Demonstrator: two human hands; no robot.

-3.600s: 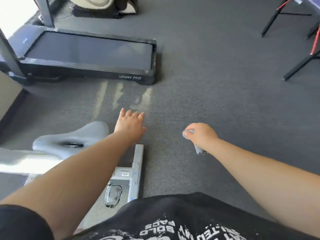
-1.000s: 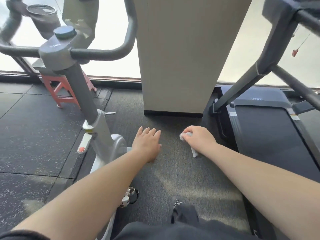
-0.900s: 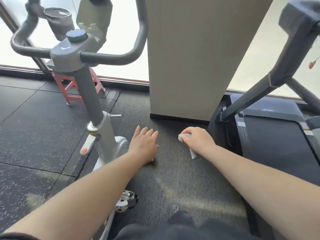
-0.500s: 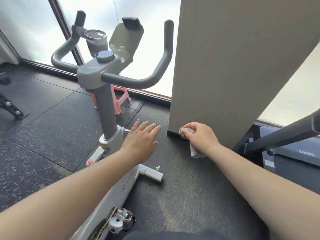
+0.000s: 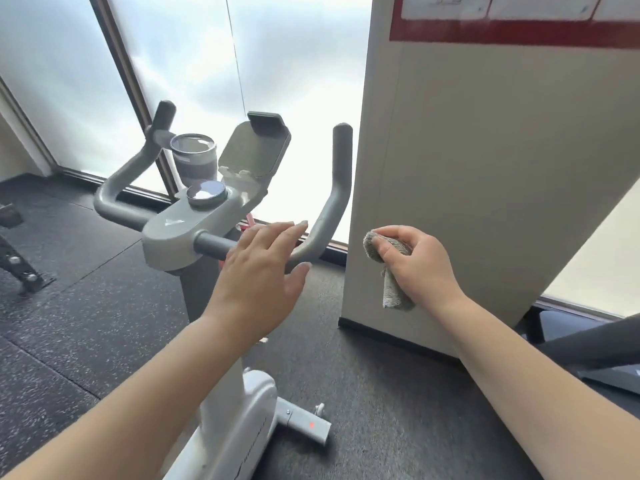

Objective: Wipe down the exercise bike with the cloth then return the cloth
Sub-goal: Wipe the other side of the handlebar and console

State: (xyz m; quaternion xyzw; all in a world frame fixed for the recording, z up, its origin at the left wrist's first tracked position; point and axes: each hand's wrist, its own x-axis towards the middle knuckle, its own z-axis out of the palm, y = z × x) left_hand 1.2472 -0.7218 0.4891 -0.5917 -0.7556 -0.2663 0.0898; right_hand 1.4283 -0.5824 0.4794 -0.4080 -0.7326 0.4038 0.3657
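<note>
A: Logging the head view. I am seeing the right hand point(image 5: 420, 268) curling its fingers tight around the grey cloth point(image 5: 389, 268), bunched at the top by the thumb, one end hanging down below the fist. The cloth is sitting in the air in front of the beige pillar point(image 5: 485, 168), just right of the exercise bike point(image 5: 180, 237), touching neither as far as I can tell.

B: And the left hand point(image 5: 258, 275)?

A: Spread flat, fingers apart, holding nothing. It is hovering in front of the right-side handlebar point(image 5: 332, 202), fingertips overlapping the bar where it bends upward. I am not able to say whether the palm is touching the bar.

B: Anything on the bike console?

A: I am noting a round knob point(image 5: 206, 192) on the grey centre housing, a tilted device holder point(image 5: 254, 150) behind it, and a cup point(image 5: 193, 157) sitting at the left of the holder. The white lower frame is running down between my forearms to a floor stabiliser point(image 5: 304, 426).

B: Surroundings?

A: Dark speckled floor point(image 5: 69, 306), frosted window point(image 5: 190, 64) behind the bike, the edge of a treadmill point(image 5: 588, 348) at far right.
</note>
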